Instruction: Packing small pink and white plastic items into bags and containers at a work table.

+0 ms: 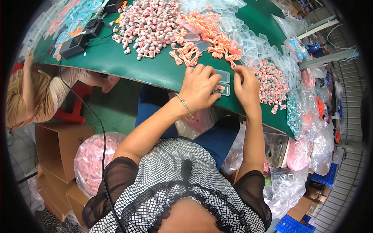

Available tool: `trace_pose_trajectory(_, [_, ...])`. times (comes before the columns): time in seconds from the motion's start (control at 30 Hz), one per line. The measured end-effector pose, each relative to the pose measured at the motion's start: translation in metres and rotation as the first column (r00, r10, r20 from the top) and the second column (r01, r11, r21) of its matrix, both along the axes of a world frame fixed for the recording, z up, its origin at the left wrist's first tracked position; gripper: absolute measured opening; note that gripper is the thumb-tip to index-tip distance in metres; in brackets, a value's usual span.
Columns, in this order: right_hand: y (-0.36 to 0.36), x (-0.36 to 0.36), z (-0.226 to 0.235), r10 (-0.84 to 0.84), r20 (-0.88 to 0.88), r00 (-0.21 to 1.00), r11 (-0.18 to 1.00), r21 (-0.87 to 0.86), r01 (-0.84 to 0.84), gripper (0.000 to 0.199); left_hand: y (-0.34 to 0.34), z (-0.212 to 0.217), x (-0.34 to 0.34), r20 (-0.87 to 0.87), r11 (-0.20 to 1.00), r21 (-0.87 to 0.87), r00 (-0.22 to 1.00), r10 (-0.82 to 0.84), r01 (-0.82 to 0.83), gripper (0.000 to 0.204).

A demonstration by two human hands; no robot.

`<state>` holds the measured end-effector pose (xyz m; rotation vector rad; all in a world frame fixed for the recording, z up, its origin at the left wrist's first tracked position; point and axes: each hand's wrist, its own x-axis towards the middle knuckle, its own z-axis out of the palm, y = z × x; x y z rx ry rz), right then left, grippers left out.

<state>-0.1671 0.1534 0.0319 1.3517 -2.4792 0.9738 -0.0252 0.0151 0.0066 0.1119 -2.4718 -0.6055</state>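
A small clear plastic case (224, 76) lies opened flat near the front edge of the green table. One of its halves contains a pink-and-grey twisted piece (220, 89). My left hand (199, 88) has its fingers curled around the case's left side, with the thumb low beside it; its grip is partly hidden. To the right of the case, my right hand (247, 88) is raised with thumb and index finger apart. Its index fingertip is close to the end of a coral cord bundle (232, 58); whether they touch is unclear.
Pink-and-grey pieces form a large heap (145, 25) at the back and a smaller one (272, 79) on the right. Coral cord bundles (190, 54) and clear cases (262, 46) lie between. A black cable (101, 128) hangs left. Another person (35, 93) sits at far left.
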Motion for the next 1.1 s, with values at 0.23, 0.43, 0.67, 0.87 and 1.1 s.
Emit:
trace_pose_trajectory(0.23, [-0.015,-0.037,-0.028,-0.072,-0.259,0.963,0.994,0.06,0.09,0.012,-0.005,-0.01,0.0,0.062,0.997,0.019,0.996,-0.071,0.07,0.046])
trace_pose_trajectory(0.43, [0.009,-0.012,-0.016,0.097,0.327,0.94,0.972,-0.235,-0.018,0.013,-0.007,-0.015,0.001,0.088,0.993,0.086,0.992,-0.091,0.083,0.046])
trace_pose_trajectory(0.67, [0.014,0.018,-0.009,0.181,-0.039,0.983,0.982,-0.046,-0.183,0.013,-0.009,-0.019,-0.002,0.016,0.991,0.106,0.996,-0.088,0.086,0.047])
trace_pose_trajectory(0.87, [0.015,0.02,-0.002,0.242,-0.28,0.929,0.969,0.112,-0.219,0.011,-0.008,-0.01,-0.001,0.102,0.977,0.201,0.991,-0.091,0.069,0.049])
trace_pose_trajectory(1.1, [0.019,0.006,-0.004,0.241,-0.192,0.951,0.97,0.092,-0.227,0.016,-0.009,-0.015,0.001,0.056,0.987,0.126,0.993,-0.108,0.1,0.047])
